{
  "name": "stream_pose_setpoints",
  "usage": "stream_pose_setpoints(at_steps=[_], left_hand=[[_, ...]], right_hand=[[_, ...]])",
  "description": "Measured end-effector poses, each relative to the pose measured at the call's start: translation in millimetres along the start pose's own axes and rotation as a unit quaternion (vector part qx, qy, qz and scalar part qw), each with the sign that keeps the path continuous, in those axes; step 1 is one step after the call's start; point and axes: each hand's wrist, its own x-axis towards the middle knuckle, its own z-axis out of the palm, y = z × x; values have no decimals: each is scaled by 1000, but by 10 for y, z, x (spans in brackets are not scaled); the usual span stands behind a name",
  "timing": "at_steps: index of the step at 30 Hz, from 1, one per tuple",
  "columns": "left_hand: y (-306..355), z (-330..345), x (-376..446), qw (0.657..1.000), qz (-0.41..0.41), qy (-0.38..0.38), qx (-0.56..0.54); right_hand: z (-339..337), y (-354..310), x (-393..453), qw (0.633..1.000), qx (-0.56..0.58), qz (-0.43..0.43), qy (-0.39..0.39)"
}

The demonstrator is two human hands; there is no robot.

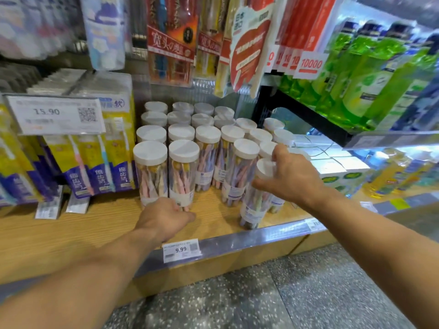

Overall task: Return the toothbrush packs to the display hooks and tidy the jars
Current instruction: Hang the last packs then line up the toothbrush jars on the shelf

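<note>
Several clear jars of pastel toothbrushes with white lids (pixel 183 150) stand in rows on a wooden shelf (pixel 71 229). My right hand (pixel 292 174) grips one jar (pixel 256 200) near its lid; this jar leans at the front right of the group. My left hand (pixel 164 217) rests low on the shelf with its fingers against the base of a front-row jar (pixel 181 186); its fingers are partly hidden. Toothbrush packs (pixel 171 41) hang on hooks above the jars.
Yellow and purple toothbrush packs (pixel 99 157) stand at the left behind a 15.90 price tag (pixel 54 115). White boxes (pixel 332 162) and green bottles (pixel 370 74) fill the right-hand shelves. A 9.99 label (pixel 181 250) sits on the shelf's front rail. Speckled floor lies below.
</note>
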Motion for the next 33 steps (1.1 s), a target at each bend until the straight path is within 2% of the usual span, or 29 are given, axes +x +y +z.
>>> stream_pose_setpoints(at_steps=[2,8,11,15,18,27,30,33], left_hand=[[51,55,-8,999,21,-21,-14],[107,178,-92,991,93,-81,-47],[203,199,-136,987,113,-108,-42],[276,212,-104,985,133,-96,-56],[295,242,-62,983,141,-96,-66],[356,377,-42,982,164,-82,-52],[403,440,-18,983,162,-75,-41],[432,504,25,984,153,-71,-55]], right_hand=[[-43,-75,10,999,22,-24,-14],[69,-346,89,983,63,-166,-54],[143,-473,179,974,70,-210,-42],[234,-508,326,966,27,-257,-3],[236,-505,420,965,25,-259,-18],[283,-497,528,962,22,-271,3],[213,-394,531,964,76,-254,19],[44,-179,624,970,147,-184,67]])
